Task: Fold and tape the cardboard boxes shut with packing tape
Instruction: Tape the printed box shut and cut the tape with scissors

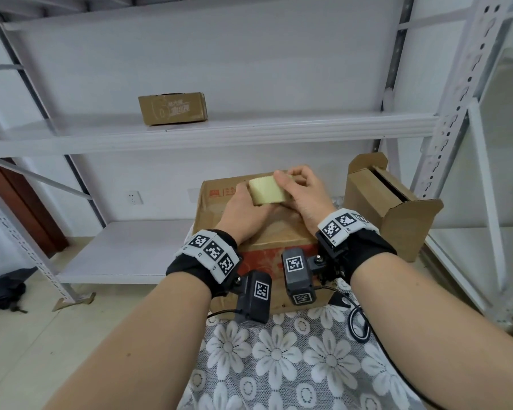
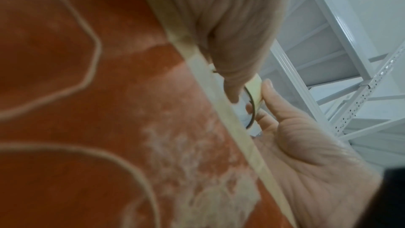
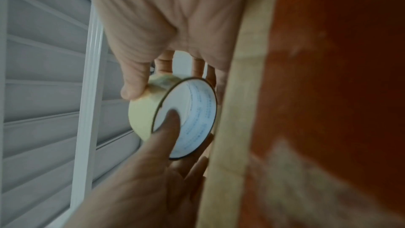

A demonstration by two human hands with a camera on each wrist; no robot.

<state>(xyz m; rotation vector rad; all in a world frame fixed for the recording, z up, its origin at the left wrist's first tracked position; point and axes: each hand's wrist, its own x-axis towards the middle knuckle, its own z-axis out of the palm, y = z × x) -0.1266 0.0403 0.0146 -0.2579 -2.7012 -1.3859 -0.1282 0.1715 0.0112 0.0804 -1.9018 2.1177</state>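
Tape roll (image 1: 268, 191) up off the deck, held over the far end of the big cardboard box (image 1: 267, 232) with the red print; left hand (image 1: 240, 213) cups it from below and the side, fingers wrapped round the drum, and in the right wrist view a digit is tucked into the white core; right hand (image 1: 301, 196) comes over the top, thumb and fingertips pinching at the outer wrap, by the look of it hunting for the loose end. Progress, then, as I judge it: this box has its flaps down and a pale strip already runs along a seam or edge, seen in both wrist views, though whether that strip is fresh I cannot tell; a second box (image 1: 391, 202) stands just to the right with its flap up and a dark slot open, so that one is plainly still to do; a small carton (image 1: 172, 109) sits on the upper shelf (image 1: 279, 125), its state unclear from here. Room to work: open air ahead toward the wall; the open box crowds the right elbow side; shelf upright (image 1: 456, 113) close on the right; floral cloth (image 1: 279, 359) below the wrists.
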